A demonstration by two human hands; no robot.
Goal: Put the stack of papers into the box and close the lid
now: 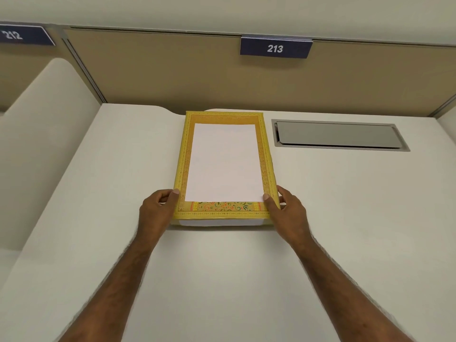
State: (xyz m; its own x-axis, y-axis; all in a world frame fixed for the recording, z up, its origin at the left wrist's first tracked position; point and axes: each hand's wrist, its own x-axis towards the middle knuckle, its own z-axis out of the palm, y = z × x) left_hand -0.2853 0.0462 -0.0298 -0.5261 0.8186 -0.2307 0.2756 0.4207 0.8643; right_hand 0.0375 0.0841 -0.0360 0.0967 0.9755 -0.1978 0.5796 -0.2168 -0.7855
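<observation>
While papers [223,162] top box [183,154], hands apparently gripping

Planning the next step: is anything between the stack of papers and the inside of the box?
Yes. The stack of papers lies on top of the yellow lid, which appears to sit shut on the box, so the lid blocks the way in. The left hand and right hand grip its near corners.

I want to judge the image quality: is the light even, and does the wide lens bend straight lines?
Head view: soft, even light, only a thin shadow under the yellow box near edge; the white paper is bright, without glare; the partition top rail bows and the box looks tapered, so distortion is clear; both hands, left hand and right hand, look sharp.
</observation>
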